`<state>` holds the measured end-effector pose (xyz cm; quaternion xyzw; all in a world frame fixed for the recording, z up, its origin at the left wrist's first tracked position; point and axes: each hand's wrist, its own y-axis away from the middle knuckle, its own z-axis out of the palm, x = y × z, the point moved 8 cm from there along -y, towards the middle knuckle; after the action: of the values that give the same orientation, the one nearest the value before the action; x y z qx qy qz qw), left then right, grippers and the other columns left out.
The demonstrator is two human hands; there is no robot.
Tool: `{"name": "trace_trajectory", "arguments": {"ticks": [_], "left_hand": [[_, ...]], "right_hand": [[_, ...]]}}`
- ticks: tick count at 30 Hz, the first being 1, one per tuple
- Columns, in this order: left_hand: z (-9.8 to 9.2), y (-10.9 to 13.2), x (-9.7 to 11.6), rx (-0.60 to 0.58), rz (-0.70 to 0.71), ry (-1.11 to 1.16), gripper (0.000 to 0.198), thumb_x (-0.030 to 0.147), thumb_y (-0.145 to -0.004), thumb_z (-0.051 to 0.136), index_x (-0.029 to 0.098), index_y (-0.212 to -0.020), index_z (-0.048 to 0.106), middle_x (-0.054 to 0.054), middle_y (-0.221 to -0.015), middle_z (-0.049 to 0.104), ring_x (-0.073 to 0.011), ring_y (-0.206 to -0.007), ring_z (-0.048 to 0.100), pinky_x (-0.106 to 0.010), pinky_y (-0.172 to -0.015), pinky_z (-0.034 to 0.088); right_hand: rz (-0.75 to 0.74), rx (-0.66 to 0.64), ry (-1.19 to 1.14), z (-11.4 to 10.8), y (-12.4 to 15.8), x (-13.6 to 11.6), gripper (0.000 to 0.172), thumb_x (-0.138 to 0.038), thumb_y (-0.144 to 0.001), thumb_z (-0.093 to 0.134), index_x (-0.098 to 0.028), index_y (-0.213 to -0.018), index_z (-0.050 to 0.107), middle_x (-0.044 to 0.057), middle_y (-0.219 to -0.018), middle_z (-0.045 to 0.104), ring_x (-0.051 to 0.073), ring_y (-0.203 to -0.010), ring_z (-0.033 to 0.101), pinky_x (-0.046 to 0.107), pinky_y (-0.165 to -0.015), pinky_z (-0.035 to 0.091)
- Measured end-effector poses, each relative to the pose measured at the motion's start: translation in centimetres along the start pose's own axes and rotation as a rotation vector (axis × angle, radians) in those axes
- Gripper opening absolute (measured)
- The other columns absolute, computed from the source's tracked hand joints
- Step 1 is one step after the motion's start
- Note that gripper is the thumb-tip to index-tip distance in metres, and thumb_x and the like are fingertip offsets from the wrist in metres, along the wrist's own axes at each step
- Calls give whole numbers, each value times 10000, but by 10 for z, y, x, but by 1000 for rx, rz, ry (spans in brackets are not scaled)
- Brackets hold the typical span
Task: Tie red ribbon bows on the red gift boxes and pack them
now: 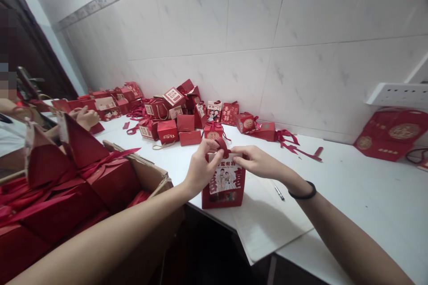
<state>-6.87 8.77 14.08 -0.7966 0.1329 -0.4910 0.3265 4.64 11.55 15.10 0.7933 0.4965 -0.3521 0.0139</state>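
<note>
A red gift box [222, 199] stands upright near the table's front edge, with a bride-and-groom card [224, 179] on its face. Its red strap handle [221, 143] loops up from the top. My left hand [201, 164] is closed on the strap at the box's upper left, thumb and fingers pinched together. From the other side, my right hand [253, 159] grips the top edge of the box, its fingers partly hidden behind it. The strap's lower end is covered by my fingers.
Several red boxes [167, 131] crowd the table by the wall. A carton [152, 170] full of red boxes stands at left. Another person's hand [87, 118] is beyond it. A pen [278, 192], loose ribbons [290, 142] and red bags [391, 136] lie rightward.
</note>
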Motion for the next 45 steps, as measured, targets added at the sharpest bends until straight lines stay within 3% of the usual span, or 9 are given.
{"name": "trace_trajectory", "arguments": {"ticks": [3,7,12,15,21,29,37,42,45], "left_hand": [[2,0,1,-47,0,42,133,221,-808,521,201,-908,436,-12,-850,626,-127,-780,626,-209,-589,503],[2,2,13,-66,127,45,151,199,-805,524,196,-936,449,-40,-936,615,-159,-907,621,-223,-610,541],[-1,4,21,-36,227,4,103,187,-792,565,173,-890,536,-18,-839,606,-114,-784,610,-168,-550,532],[-1,3,22,-38,243,-15,154,151,-807,535,166,-960,546,-23,-830,611,-91,-716,593,-134,-496,498],[3,6,29,-116,352,-39,312,102,-803,501,174,-1106,513,-95,-1092,542,-116,-810,586,-267,-708,540],[9,3,12,-154,98,189,239,161,-822,511,202,-1054,470,-7,-832,639,-112,-752,632,-211,-622,533],[10,4,9,-134,9,253,256,190,-789,563,197,-1001,420,2,-791,629,-117,-749,640,-231,-645,534],[6,3,8,-63,50,193,111,207,-806,541,195,-837,436,35,-735,597,-85,-651,618,-178,-554,514],[7,4,14,-100,120,97,62,204,-837,493,174,-804,537,5,-779,610,-90,-696,617,-191,-606,528]], "right_hand": [[-14,-2,7,2,1,-3,167,-95,-823,378,-168,-698,460,-29,-655,466,103,-582,395,230,-553,316],[-44,-15,-24,6,3,-9,150,-69,-821,380,-174,-809,486,-22,-749,521,110,-652,453,229,-604,357],[-37,-47,-81,10,4,-9,109,-139,-871,407,-181,-929,489,-6,-834,557,123,-705,494,240,-639,387],[-52,-21,-115,9,2,-7,146,-152,-885,393,-182,-972,506,1,-861,569,129,-736,510,248,-663,398],[-60,-21,-158,9,0,-4,151,-163,-872,408,-170,-928,549,6,-841,571,136,-734,520,255,-664,409],[-37,-1,-104,9,2,-1,214,-191,-868,416,-175,-1063,504,5,-797,558,129,-652,493,250,-590,398],[-29,-30,-78,11,2,2,121,-277,-910,398,-182,-911,473,16,-811,548,144,-699,504,264,-609,401],[-37,-3,-20,9,1,2,119,-229,-897,407,-180,-798,451,-23,-677,476,120,-605,437,244,-562,354],[-36,-15,-16,10,1,1,93,-170,-876,399,-175,-846,487,-9,-730,513,125,-635,456,248,-582,368]]}}
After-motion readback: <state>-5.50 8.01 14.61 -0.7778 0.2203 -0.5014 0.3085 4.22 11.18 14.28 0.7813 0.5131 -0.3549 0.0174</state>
